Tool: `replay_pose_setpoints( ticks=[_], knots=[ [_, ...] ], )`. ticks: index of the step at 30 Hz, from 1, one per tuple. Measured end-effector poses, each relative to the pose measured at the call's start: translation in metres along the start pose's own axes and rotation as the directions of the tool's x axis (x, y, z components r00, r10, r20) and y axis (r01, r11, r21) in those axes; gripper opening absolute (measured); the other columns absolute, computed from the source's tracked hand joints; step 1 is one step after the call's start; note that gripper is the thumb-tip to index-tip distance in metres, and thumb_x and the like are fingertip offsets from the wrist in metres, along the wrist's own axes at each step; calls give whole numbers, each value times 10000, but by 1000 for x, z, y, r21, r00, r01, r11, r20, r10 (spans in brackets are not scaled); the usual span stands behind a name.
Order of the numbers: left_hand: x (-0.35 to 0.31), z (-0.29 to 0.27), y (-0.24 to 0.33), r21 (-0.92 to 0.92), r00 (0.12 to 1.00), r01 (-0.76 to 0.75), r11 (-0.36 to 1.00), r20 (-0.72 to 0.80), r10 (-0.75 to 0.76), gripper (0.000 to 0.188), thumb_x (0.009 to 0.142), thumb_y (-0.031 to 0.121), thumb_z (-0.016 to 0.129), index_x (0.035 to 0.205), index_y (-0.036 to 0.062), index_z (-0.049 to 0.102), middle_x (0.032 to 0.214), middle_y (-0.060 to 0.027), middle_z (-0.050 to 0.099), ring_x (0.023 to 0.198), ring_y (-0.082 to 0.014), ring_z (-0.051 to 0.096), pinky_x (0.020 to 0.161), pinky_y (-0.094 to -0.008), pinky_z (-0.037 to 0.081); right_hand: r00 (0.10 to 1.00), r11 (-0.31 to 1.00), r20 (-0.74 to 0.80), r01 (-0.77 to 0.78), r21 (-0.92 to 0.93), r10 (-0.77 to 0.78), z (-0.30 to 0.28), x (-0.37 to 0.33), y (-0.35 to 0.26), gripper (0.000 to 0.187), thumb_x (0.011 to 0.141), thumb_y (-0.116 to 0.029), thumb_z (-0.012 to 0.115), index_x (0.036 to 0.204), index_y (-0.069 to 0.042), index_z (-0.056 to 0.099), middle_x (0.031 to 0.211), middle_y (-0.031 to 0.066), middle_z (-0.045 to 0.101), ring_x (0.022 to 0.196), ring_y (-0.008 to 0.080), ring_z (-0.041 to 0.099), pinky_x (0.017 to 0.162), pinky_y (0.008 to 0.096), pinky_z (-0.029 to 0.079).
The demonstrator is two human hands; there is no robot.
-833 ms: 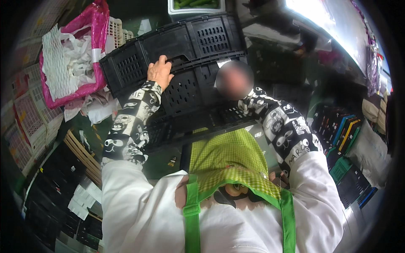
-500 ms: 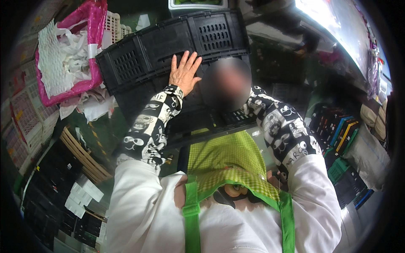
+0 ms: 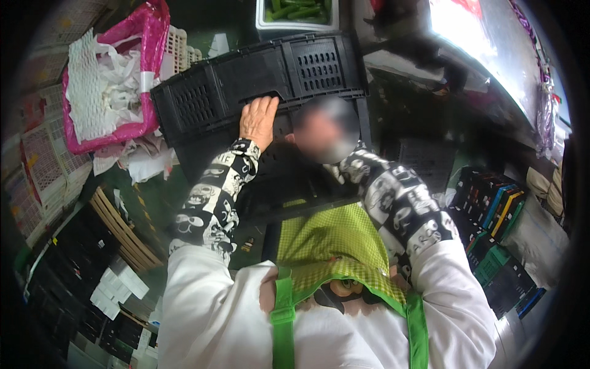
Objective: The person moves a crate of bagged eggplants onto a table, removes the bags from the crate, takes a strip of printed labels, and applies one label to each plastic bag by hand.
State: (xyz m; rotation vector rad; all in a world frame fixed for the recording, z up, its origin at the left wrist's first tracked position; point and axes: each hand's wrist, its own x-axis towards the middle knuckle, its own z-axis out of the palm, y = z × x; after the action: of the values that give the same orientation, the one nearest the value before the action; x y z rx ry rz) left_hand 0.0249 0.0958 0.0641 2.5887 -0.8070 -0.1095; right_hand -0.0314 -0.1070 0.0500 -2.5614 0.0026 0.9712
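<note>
A black plastic folding crate (image 3: 249, 74) with slotted side panels spans the space in front of me, tilted a little up to the right. My left hand (image 3: 258, 122) lies at the crate's panel, its fingers together and bent at the handle slot in the middle. To the right of it, my right hand (image 3: 319, 132) is over the same crate, close to the slotted panel. A blurred patch covers that hand, so its fingers do not show. Both forearms wear black-and-white cartoon-print sleeves.
Beyond the crate stands a white box (image 3: 298, 26) of long green vegetables. At the left is a pink-wrapped basket (image 3: 147, 104) with white netting and plastic. Stacked dark crates (image 3: 491, 246) stand at the right, and wooden slats (image 3: 123, 230) lean at the lower left.
The spread fingers of my left hand have come together and bent at the handle slot. My right hand has shifted slightly left. The crate and surroundings sit lower in the view.
</note>
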Motion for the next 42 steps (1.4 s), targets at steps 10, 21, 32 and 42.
replay_pose_setpoints(
  ticks=[10,21,32,42],
  knots=[
    [64,-141,-16,129,995,76,989,-78,-66,256,756,340,764,878,128,688,785,-59,701,729,-249,649,716,-368,384,978,971,-206,-76,-225,28,-10,19,-26,551,860,-509,646,1108,-19,601,1092,133,595,1060,288,566,887,415,486],
    [95,-166,-39,149,955,43,988,-295,3,339,738,413,812,806,105,688,617,-71,651,566,-285,632,569,-382,467,999,1000,-36,0,10,1,-52,-2,-9,489,817,-459,649,1059,-35,624,1016,120,615,987,277,598,835,403,503],
    [123,-180,-47,134,983,177,975,-65,-170,481,790,557,730,827,79,692,646,-124,654,635,-313,665,586,-406,504,986,994,-158,-69,-83,55,-27,11,-30,430,774,-409,653,1009,-50,647,941,106,636,915,266,630,782,391,521],
    [137,-186,-52,144,967,252,957,-2,-254,514,781,600,713,891,98,714,723,-125,696,731,-336,685,679,-418,531,964,980,-243,-148,-135,112,-35,28,-48,378,735,-364,656,963,-63,667,872,93,654,850,255,659,735,380,537]
  ],
)
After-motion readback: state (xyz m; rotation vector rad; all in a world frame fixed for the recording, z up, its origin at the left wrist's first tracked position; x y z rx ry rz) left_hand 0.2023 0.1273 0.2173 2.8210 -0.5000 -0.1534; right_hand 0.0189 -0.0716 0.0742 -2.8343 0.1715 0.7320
